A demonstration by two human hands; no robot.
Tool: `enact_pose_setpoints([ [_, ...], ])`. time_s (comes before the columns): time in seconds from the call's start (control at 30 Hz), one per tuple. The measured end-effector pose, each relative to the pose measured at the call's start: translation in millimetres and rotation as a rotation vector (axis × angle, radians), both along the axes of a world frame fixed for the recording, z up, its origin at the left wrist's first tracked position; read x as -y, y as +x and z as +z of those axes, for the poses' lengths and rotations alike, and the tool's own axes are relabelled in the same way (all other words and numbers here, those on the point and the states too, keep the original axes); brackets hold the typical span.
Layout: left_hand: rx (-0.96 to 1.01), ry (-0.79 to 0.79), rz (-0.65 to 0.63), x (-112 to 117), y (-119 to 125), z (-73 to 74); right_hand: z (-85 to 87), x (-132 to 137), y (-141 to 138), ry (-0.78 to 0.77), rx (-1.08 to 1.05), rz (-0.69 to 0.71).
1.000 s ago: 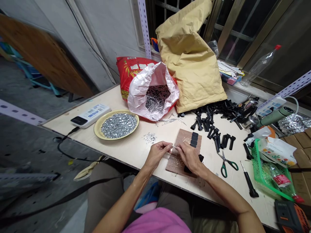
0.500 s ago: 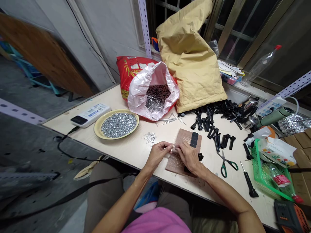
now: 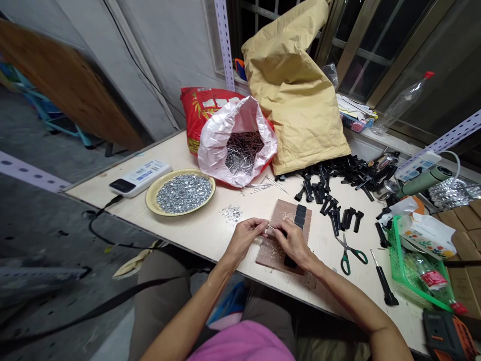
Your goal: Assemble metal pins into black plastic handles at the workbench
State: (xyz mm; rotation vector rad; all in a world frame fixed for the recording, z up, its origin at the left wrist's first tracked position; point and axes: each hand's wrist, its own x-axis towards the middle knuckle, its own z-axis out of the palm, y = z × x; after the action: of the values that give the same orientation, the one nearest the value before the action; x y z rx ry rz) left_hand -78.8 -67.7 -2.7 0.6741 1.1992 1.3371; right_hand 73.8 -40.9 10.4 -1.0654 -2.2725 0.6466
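My left hand (image 3: 246, 236) and my right hand (image 3: 292, 242) meet over the near end of a brown board (image 3: 290, 210) on the table. Both pinch a thin metal nail (image 3: 270, 228) held between their fingertips. A black plastic piece (image 3: 290, 260) lies under my right hand, partly hidden; whether that hand also grips it I cannot tell. Three small black pads (image 3: 299, 216) sit on the board's far part. A little heap of small silver bits (image 3: 232, 213) lies just left of the board.
A yellow plate of silver bits (image 3: 183, 193), a white bag of nails (image 3: 240, 150), a tan sack (image 3: 296, 95) and black plastic pegs (image 3: 334, 190) lie behind. Scissors (image 3: 351, 250), a black tool (image 3: 384, 283) and a green basket (image 3: 417, 260) are to the right.
Both hands have stayed together at the board with the nail between them; my right hand shifted slightly, covering more of the black piece. The view has barely moved.
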Motion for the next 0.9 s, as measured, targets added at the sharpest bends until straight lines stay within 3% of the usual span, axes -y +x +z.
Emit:
enact_pose_setpoints([
  [0.1,-0.069,0.016,0.04,1,1,2.1,-5.7,3,0,0.103,0.064,-0.028],
  [0.17,-0.094,0.023,0.063,1,1,4.3,-7.1,2,-1,0.074,0.056,-0.043],
  [0.33,-0.148,0.048,0.05,3,-1,7.6,-2.2,-8,-1,-0.52,-0.045,0.055],
  [0.37,-0.138,0.044,0.039,4,-1,7.0,-0.6,-8,-1,-0.565,-0.045,0.065],
  [0.43,-0.086,0.022,0.019,3,-1,4.6,2.7,-6,0,-0.432,-0.026,0.029],
  [0.53,0.012,-0.009,0.024,3,2,1.0,6.6,2,1,-0.023,0.085,-0.026],
  [0.6,0.015,-0.01,0.057,3,4,1.3,7.9,5,0,0.092,0.124,-0.047],
  [0.7,-0.06,0.022,0.111,4,6,6.1,8.5,0,-1,-0.113,0.02,-0.054],
  [0.8,-0.037,0.046,0.094,5,7,10.7,10.7,-5,-2,-0.378,-0.051,0.061],
  [0.9,-0.042,0.032,0.092,4,8,10.5,14.6,-1,-2,-0.289,-0.061,0.013],
])
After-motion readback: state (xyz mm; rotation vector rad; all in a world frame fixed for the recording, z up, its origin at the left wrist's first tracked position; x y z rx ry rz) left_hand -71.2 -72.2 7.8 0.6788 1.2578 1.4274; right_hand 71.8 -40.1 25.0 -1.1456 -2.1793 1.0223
